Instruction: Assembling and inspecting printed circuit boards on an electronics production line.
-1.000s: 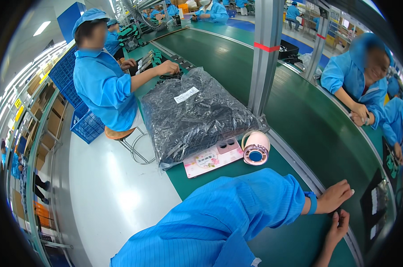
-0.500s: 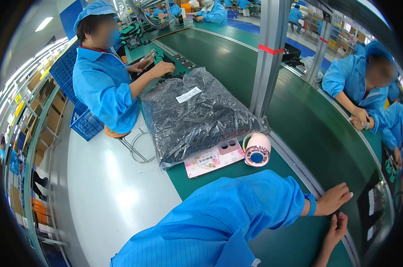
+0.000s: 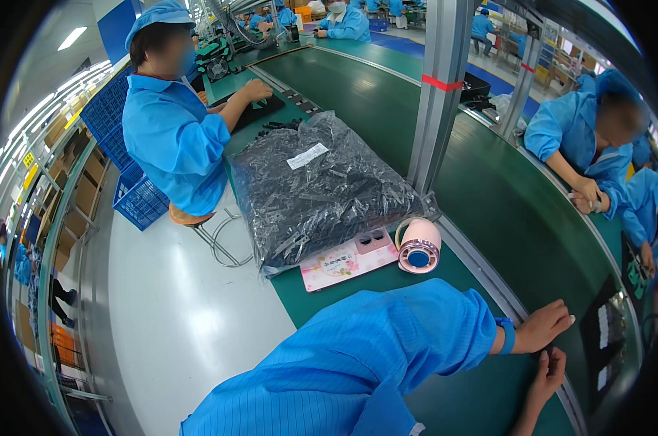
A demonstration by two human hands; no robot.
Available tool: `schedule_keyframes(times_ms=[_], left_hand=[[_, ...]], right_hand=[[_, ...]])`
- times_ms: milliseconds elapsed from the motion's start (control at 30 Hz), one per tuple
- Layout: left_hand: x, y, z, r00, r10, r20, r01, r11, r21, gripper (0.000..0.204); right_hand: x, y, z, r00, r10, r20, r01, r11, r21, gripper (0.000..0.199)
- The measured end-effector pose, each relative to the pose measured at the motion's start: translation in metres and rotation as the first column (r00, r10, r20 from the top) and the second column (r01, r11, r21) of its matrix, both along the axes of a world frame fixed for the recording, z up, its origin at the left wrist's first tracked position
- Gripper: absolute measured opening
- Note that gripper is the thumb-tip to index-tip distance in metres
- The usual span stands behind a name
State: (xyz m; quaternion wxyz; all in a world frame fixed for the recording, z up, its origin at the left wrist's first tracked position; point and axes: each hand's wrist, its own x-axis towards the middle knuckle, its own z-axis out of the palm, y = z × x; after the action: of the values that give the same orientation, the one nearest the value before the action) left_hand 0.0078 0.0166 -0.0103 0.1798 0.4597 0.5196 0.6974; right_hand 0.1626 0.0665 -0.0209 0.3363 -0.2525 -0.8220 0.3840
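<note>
At the lower right my left hand (image 3: 544,327), with a blue band (image 3: 507,335) round its wrist, reaches over the bench edge beside the belt. Its fingers are bent. Just below it is my right hand (image 3: 545,378), fingertips drawn together near the left palm. A small dark piece shows between the two hands, mostly hidden, so its kind cannot be told. Left of my hands, beyond my blue sleeve, stand a pink handheld fan (image 3: 420,247) and a flower-patterned phone (image 3: 343,263). A large clear bag of black parts (image 3: 321,196) lies partly over the phone.
A green conveyor belt (image 3: 481,189) runs along the bench's right side. A grey metal post (image 3: 438,94) rises at the bench edge. On the belt near my hands lies a black sheet with white strips (image 3: 603,349). Co-workers sit at left (image 3: 172,138) and right (image 3: 583,138); blue crates (image 3: 141,200) stand on the floor.
The co-worker on the left has moved both hands away from the bag and no longer holds up the green piece. My own hands have hardly moved.
</note>
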Motion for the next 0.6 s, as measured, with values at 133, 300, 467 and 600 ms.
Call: schedule_keyframes(times_ms=[133,300,467,600], left_hand=[[-0.001,0.002,-0.001,1.000,0.007,-0.016,-0.007,1.000,0.002,0.033],[-0.001,-0.001,0.000,1.000,0.011,-0.020,-0.011,1.000,0.020,0.033],[0.000,-0.003,0.000,0.997,0.055,-0.049,-0.053,0.998,0.035,0.033],[0.003,0.004,-0.004,0.991,0.084,-0.106,-0.078,0.995,0.055,0.029]], right_hand=[[-0.001,0.005,-0.004,1.000,0.012,-0.016,-0.012,1.000,-0.001,0.016],[-0.001,0.001,0.000,0.999,-0.031,0.016,0.031,0.999,0.034,0.015],[-0.003,-0.010,0.004,0.999,-0.050,-0.006,0.050,0.998,0.024,0.015],[-0.003,-0.015,0.007,0.996,-0.080,-0.041,0.082,0.995,0.049,0.012]])
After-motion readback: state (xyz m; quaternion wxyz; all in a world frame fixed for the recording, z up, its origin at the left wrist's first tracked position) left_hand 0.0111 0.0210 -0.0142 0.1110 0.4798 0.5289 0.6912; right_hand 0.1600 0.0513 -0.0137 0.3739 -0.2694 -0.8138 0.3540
